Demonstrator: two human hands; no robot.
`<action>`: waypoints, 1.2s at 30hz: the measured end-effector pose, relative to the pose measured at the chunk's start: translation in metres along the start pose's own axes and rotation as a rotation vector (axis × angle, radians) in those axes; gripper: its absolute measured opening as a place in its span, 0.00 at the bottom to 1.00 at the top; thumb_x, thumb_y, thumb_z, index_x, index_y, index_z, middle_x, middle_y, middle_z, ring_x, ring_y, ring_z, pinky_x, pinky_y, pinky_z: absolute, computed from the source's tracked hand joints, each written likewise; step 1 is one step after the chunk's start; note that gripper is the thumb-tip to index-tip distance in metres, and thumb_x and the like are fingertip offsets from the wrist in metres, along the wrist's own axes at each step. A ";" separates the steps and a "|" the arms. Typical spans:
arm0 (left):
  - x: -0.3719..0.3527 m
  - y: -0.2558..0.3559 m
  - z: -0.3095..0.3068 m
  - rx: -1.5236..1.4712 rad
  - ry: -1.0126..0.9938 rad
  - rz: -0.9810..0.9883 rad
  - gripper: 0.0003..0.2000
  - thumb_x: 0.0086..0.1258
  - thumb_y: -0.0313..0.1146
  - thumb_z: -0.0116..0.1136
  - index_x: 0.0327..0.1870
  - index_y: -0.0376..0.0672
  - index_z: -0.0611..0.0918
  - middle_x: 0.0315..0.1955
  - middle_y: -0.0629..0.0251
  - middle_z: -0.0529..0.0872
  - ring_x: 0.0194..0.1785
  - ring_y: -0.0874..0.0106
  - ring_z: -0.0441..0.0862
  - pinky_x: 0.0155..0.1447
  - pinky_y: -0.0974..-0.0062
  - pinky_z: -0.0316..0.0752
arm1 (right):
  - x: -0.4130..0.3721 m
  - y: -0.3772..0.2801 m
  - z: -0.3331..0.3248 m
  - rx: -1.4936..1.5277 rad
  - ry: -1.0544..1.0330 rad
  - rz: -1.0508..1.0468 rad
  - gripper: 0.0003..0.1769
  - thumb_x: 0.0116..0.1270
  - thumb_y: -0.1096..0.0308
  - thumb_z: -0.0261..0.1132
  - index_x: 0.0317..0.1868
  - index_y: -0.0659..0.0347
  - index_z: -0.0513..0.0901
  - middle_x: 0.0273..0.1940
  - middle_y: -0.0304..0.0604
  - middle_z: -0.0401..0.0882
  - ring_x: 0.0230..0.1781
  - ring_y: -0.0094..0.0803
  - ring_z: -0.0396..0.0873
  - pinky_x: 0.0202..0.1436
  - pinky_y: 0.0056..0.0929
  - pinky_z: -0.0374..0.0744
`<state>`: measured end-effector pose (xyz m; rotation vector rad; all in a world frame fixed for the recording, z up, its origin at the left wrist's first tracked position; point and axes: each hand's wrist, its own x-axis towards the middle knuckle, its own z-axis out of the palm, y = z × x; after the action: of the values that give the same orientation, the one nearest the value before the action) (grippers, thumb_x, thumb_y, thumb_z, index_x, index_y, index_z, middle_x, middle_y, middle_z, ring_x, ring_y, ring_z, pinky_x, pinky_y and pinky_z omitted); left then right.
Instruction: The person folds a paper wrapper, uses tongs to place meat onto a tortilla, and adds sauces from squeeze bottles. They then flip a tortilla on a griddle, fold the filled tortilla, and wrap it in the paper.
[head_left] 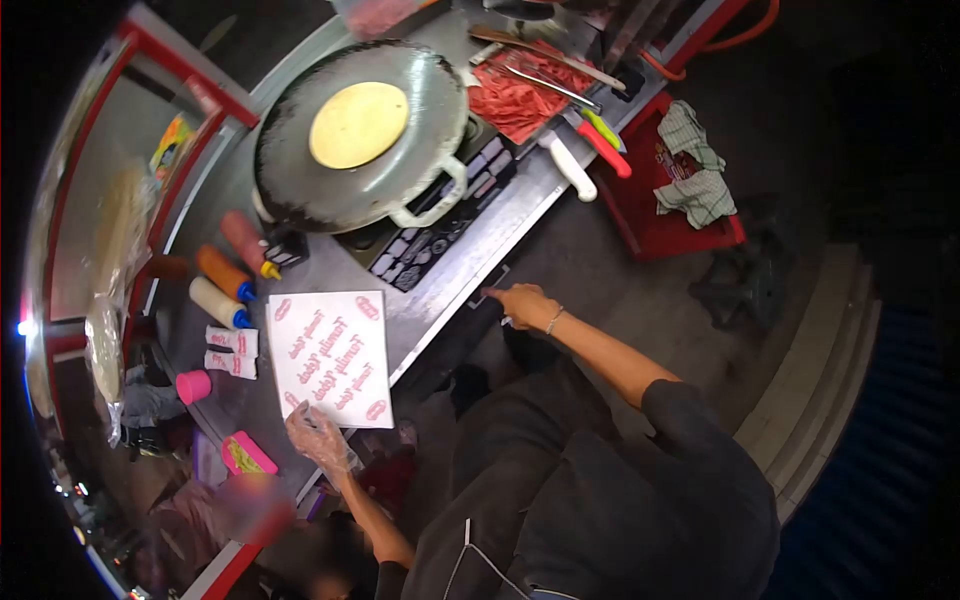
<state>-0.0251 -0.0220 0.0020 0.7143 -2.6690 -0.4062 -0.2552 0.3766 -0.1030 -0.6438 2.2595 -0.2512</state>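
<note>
My left hand [320, 440], in a clear plastic glove, rests at the near corner of white wrapping paper [330, 350] with red print. Its fingers look slightly apart and touch the paper. My right hand [528, 306], bare with a bracelet at the wrist, is at the counter's front edge beside a small metal fitting [488, 288]. Its fingers are curled, and what they hold, if anything, is hidden. A round yellow flatbread [358, 125] lies flat in a big dark pan [290, 185] on the stove, beyond both hands.
Sauce bottles [222, 272], white packets [231, 352], a pink cup [193, 386] and a pink tray [250, 440] stand left. Red shredded food [525, 90], tongs and knives [570, 168] lie at the upper right. A red bin [640, 225] holds checked cloths [695, 195]. People are at lower left.
</note>
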 end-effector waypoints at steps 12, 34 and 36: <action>-0.014 0.022 0.019 0.179 0.065 -0.029 0.18 0.74 0.38 0.59 0.57 0.34 0.77 0.51 0.49 0.79 0.58 0.49 0.76 0.65 0.51 0.67 | -0.095 0.016 -0.038 0.000 -0.210 -0.128 0.39 0.58 0.75 0.73 0.70 0.42 0.77 0.47 0.55 0.87 0.50 0.55 0.86 0.51 0.47 0.84; -0.020 0.028 0.003 0.028 0.138 -0.124 0.14 0.70 0.29 0.60 0.54 0.36 0.80 0.51 0.51 0.81 0.57 0.51 0.77 0.64 0.52 0.69 | -0.091 -0.020 -0.038 1.510 0.096 0.095 0.24 0.70 0.86 0.56 0.66 0.76 0.72 0.65 0.55 0.78 0.65 0.42 0.80 0.67 0.36 0.83; -0.019 0.026 0.000 -0.024 0.143 -0.109 0.12 0.70 0.27 0.59 0.53 0.36 0.80 0.50 0.52 0.80 0.56 0.52 0.77 0.62 0.53 0.70 | -0.080 -0.023 -0.045 1.464 0.120 0.043 0.24 0.70 0.86 0.56 0.66 0.76 0.72 0.65 0.55 0.78 0.65 0.42 0.80 0.67 0.36 0.83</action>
<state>-0.0207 0.0098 0.0061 0.8517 -2.4947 -0.3991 -0.2325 0.3984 -0.0133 0.2251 1.5565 -1.6931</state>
